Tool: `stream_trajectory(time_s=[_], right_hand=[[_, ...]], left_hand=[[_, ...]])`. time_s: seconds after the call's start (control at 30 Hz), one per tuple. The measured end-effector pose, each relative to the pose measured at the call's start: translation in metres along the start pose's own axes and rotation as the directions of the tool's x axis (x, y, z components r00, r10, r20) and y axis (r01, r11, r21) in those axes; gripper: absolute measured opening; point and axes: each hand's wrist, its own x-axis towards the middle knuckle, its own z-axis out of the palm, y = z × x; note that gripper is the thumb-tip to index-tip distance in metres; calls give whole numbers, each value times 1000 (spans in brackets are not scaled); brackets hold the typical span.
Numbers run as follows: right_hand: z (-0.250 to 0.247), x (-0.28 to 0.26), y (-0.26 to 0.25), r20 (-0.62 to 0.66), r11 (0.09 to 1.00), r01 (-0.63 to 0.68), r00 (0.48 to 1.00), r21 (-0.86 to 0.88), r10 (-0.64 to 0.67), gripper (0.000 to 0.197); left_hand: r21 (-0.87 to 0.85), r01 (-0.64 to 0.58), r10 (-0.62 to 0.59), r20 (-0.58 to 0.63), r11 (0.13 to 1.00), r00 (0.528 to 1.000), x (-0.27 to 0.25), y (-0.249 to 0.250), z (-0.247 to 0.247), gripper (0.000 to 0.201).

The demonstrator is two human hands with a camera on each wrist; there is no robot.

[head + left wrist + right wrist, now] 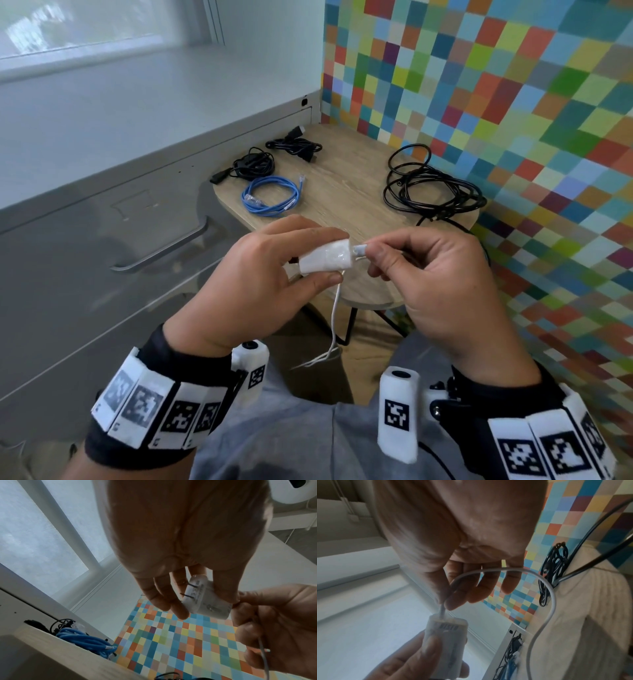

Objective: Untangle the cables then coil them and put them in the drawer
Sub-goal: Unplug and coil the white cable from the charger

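Left grip [260,270]: fingers curled round charger [325,257].
Right grip [442,274]: pinching plug [359,249] at charger's end.
Cable [334,329]: hangs below, off counter [346,192] edge.

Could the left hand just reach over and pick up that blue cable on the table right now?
Probably not yet: the left hand grips the white charger, so it isn't free. The path itself looks open, since the blue cable lies uncovered on the table just beyond.

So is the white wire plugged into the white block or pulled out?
Plugged in, it seems: the white cable's plug meets the white charger block's end, pinched by the right hand. How deep it sits is hidden.
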Motion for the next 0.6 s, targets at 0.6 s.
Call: stream_trajectory(time_s=[0.6], right_hand=[[17,4,3,1,991,-84,996,101,85,18]], left_hand=[[-19,137,-136,62,990,989,3,-3,-5,41]])
